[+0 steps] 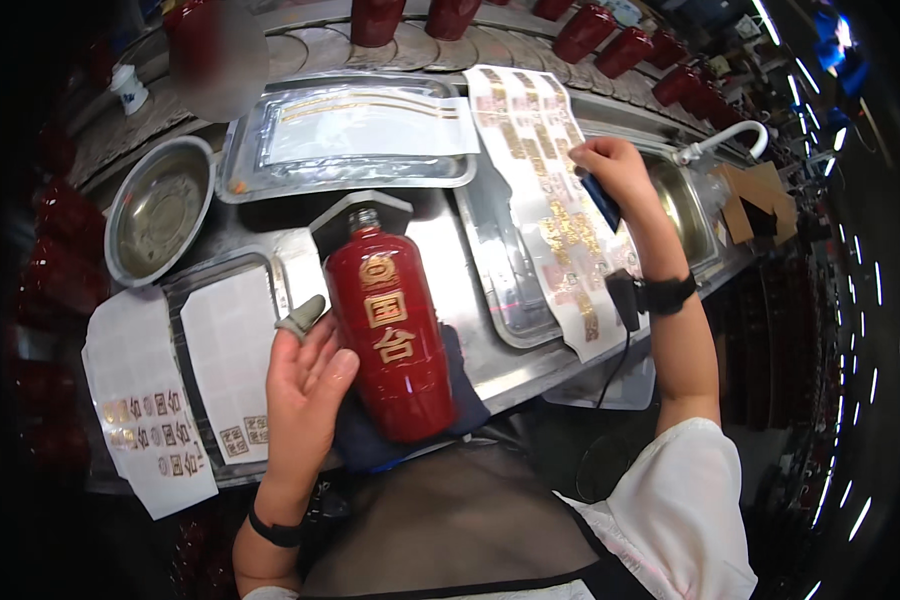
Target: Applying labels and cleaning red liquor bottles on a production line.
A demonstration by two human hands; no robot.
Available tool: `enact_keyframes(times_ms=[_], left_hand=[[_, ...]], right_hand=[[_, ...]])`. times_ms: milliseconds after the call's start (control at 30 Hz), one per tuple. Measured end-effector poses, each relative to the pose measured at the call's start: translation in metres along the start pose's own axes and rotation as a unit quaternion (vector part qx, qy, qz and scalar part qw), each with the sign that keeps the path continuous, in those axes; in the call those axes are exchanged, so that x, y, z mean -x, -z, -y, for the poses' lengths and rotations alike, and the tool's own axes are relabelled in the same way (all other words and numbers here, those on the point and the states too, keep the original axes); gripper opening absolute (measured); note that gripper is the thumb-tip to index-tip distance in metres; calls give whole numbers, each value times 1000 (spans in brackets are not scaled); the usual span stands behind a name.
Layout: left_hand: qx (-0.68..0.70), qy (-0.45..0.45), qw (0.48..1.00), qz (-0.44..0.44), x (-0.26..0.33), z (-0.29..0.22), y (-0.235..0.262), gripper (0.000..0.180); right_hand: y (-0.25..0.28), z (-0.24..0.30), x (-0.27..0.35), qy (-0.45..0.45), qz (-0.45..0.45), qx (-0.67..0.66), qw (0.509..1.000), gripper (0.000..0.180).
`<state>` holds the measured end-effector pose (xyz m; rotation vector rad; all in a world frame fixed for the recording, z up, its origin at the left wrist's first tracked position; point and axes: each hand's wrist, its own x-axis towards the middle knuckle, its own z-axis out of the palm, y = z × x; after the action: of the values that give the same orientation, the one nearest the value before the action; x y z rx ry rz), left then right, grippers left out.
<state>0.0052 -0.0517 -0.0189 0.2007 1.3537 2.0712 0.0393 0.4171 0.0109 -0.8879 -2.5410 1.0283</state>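
Note:
A glossy red bottle (392,330) with gold characters lies tilted in front of me, its bare neck resting on a grey angled stand (395,212) and its base on a dark blue cloth (465,372). My left hand (308,372) is at its left side, fingers stretched out, palm turned up; a grey finger cot (301,317) covers one fingertip. Whether that hand touches the bottle I cannot tell. My right hand (615,172) is closed around a flat dark blue piece, scraper-like (598,200), with thumb and forefinger pinched over the long sheet of gold decals (555,225).
Left stand a round metal bowl (120,222) and two white decal sheets (135,340) (220,340). A metal tray (245,170) holds a sheet with gold stripes (370,130). Right are a sink (682,205), a white faucet (730,138) and a cardboard box (755,205). Red bottles (582,33) line the slatted conveyor (320,48).

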Motion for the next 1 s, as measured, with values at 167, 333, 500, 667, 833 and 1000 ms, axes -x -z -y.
enact_keyframes(times_ms=[167, 333, 500, 667, 833, 1000], left_hand=[[-14, 1, 1000, -12, -4, 6, 0, 60], [-24, -1, 999, -21, -8, 6, -8, 53], [-37, -24, 998, -36, 3, 2, -10, 53], [-26, -17, 999, -26, 1, 12, -8, 52], [-65, -31, 997, -22, 6, 8, -6, 48], [-61, -42, 997, -31, 6, 11, -11, 48]], right_hand=[[96, -91, 52, -93, -44, -41, 994, 19], [109, -189, 98, -168, -19, 71, 983, 21], [104, -190, 151, -224, 2, -151, 963, 18], [88, -200, 177, -197, -8, -263, 945, 27], [88, -191, 171, -196, 3, -185, 963, 26], [91, -207, 166, -181, -14, -185, 966, 22]])
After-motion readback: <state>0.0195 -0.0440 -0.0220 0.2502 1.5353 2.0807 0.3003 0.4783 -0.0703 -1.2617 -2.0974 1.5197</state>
